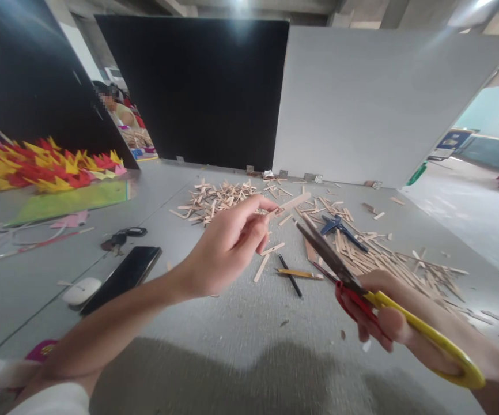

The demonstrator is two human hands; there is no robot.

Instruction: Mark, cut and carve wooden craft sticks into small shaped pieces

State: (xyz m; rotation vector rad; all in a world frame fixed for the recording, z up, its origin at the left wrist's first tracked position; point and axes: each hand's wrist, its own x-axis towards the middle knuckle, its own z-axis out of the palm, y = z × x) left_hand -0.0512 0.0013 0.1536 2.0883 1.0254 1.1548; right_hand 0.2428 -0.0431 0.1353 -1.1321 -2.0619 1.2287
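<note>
Left hand (227, 248) fingers pinch a wooden craft stick (290, 203) pointing up-right; right hand (399, 323) grips half-open scissors (340, 268) angled up-left beneath it, stick scraps (388, 256) littering the counter (241, 328) behind.

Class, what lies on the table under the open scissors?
Under the scissors lie a yellow pencil, a black pencil and wooden sticks; the blades cover some sticks.

The scissors (409, 311) have yellow and red handles; the wooden sticks (388, 259) are pale tan, the worktop (232, 334) grey, the phone (122, 278) black.
</note>
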